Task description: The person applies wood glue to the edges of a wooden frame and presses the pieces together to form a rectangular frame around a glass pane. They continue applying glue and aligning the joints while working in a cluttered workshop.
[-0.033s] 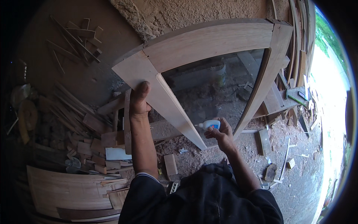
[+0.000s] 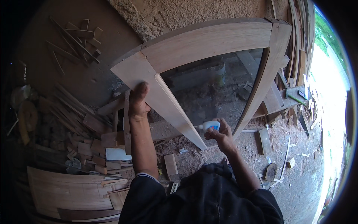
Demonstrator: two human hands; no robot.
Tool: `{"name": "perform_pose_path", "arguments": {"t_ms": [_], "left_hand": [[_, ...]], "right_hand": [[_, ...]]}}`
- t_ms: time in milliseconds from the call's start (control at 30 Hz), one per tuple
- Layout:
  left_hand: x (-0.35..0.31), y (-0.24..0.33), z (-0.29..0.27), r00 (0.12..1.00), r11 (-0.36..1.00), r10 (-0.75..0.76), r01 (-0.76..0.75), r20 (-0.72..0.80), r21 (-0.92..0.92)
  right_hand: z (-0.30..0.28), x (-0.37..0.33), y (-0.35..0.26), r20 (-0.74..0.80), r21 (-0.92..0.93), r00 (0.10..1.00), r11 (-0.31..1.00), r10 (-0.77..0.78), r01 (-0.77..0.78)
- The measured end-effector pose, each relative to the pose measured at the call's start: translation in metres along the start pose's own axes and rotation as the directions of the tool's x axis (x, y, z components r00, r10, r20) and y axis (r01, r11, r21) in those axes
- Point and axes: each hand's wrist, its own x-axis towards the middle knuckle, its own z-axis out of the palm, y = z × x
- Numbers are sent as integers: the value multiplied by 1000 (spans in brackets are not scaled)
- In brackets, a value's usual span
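The left hand (image 2: 138,100) is pressing against the outer edge of the wooden frame (image 2: 209,41), just below its upper left corner joint. Its fingers are lying close together along the near side rail; the fingertips are wrapping over the rail edge and are partly hidden there.

The right hand (image 2: 223,136) is holding a small glue bottle (image 2: 210,126) at the lower end of the same frame rail. The fingers are pinching the bottle body from below and behind. The bottle is white with a blue label panel and a red patch, lying nearly level, its nozzle pointing left toward the inner face of the rail. Whether the nozzle tip is touching the wood cannot be determined.

The frame is standing tilted, with an arched top rail and a curved right rail. The lower end of the right rail is running behind the right hand and is cut off from view.

Left of the frame, wood offcuts (image 2: 93,130) are lying in a loose pile on the floor; the far part of the pile is in shadow and hard to make out. Below the frame, the person's dark garment (image 2: 209,198) is covering the ground. Right of the frame, stacked boards (image 2: 298,48) are leaning, washed out by bright daylight.
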Motion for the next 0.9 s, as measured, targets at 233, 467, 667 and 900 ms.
{"name": "perform_pose_path", "arguments": {"t_ms": [233,467,667,900], "left_hand": [[5,-15,-24,979,994,109,-105,-170,34],[-5,-22,-36,968,987,157,-144,-197,76],[-17,-36,-34,937,969,229,-194,-262,153],[-37,-84,-13,836,912,344,-189,-428,364]], "right_hand": [[-30,-20,11,105,385,992,917,66,-102],[-74,-45,5,-30,560,1000,829,9,9],[-113,-52,-45,-237,488,954,827,-182,279],[-142,19,-134,-454,-146,540,657,-708,739]]}}
